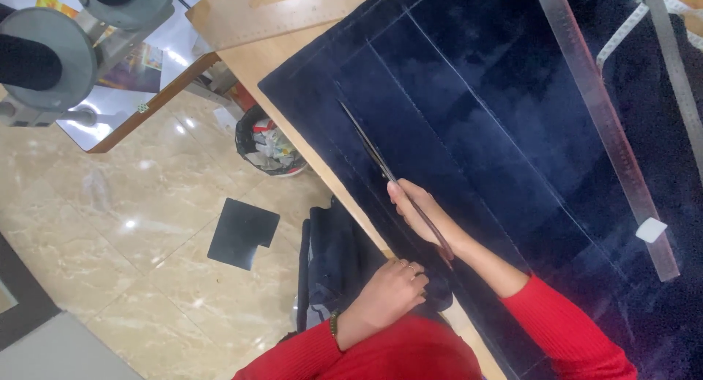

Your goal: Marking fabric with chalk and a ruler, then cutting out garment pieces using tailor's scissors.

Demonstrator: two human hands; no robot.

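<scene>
A dark navy velvet cloth (512, 131) marked with white chalk lines covers the wooden table (253, 65). My right hand (421, 215) is shut on long scissors (366, 142). Their blades point away from me along a chalk line near the cloth's left edge. My left hand (392, 292), with a bracelet at the wrist, grips the cloth's edge where it hangs over the table's side. Both my sleeves are red.
A long clear ruler (608, 124) lies across the cloth, with a white chalk piece (650, 230) at its near end. A second ruler (677, 65) and a white tape (622, 28) are at the right. A waste bin (267, 142) and a black sheet (242, 233) are on the tiled floor.
</scene>
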